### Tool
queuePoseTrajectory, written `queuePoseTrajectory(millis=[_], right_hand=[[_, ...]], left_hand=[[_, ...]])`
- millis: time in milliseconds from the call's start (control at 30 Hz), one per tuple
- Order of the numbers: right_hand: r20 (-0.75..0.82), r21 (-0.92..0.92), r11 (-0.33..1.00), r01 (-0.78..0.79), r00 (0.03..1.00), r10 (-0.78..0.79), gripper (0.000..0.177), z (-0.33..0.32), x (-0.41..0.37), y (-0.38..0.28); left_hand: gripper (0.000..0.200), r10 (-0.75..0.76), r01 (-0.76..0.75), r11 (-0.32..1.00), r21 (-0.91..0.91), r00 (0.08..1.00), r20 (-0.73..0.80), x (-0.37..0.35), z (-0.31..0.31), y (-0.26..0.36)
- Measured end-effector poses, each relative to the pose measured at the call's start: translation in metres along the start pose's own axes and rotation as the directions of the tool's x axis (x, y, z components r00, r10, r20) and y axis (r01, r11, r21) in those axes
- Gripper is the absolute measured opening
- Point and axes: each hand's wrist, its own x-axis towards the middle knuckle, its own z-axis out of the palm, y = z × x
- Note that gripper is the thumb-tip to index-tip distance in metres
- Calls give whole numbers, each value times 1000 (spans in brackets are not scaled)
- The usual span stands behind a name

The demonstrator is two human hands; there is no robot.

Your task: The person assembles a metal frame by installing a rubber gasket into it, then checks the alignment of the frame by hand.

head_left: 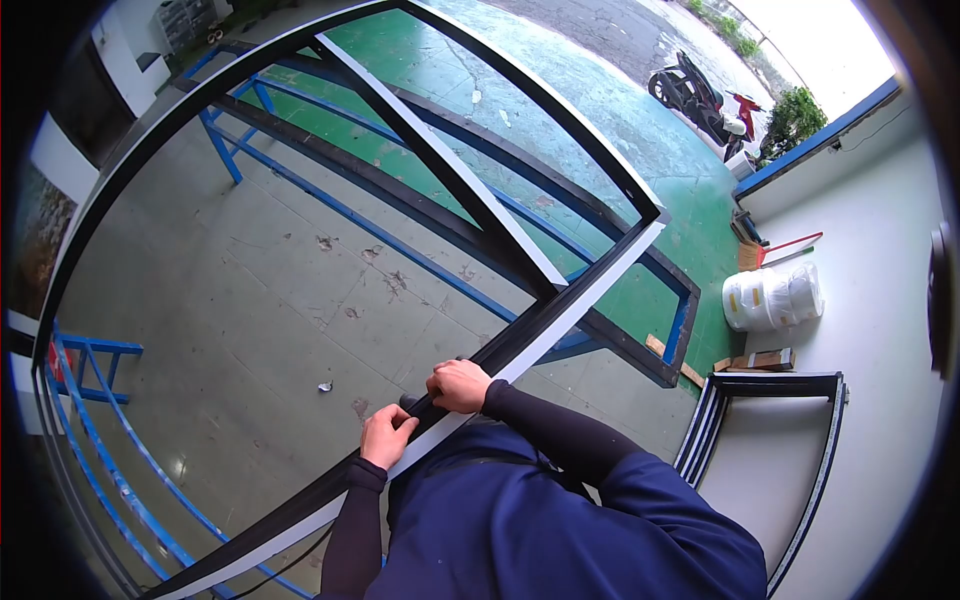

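Observation:
A large black and white window or door frame (pixel 545 335) lies across the blue stands, its near bar running diagonally just in front of my body. My left hand (pixel 386 436) is closed at the black side of this bar, thumb and fingers pinched together. Just up the bar, my right hand (pixel 460 386) is curled closed over the same black side. Small dark bits show by the fingertips of both hands; I cannot make out whether they are a strip or part of the bar. A divider bar (pixel 440 160) crosses the frame to its far side.
Blue and black stands (pixel 650 365) support the frame, with more blue rails (pixel 120 490) at the left. To the right, another dark frame (pixel 705 430) leans by the wall near white rolls (pixel 770 298) and a broom (pixel 750 255). A scooter (pixel 690 95) stands outside.

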Motion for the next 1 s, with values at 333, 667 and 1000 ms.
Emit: queuePoseTrajectory(millis=[333,667,1000], right_hand=[[30,53,998,-20,999,18,18,3,3,4],[192,-152,980,-127,969,156,26,-21,6,-6],[279,-84,987,-138,948,156,34,-35,7,24]], left_hand=[[23,52,-53,992,113,999,13,2,0,-1],[28,88,-103,990,94,984,155,24,14,6],[26,149,-154,986,61,986,73,35,32,7]])
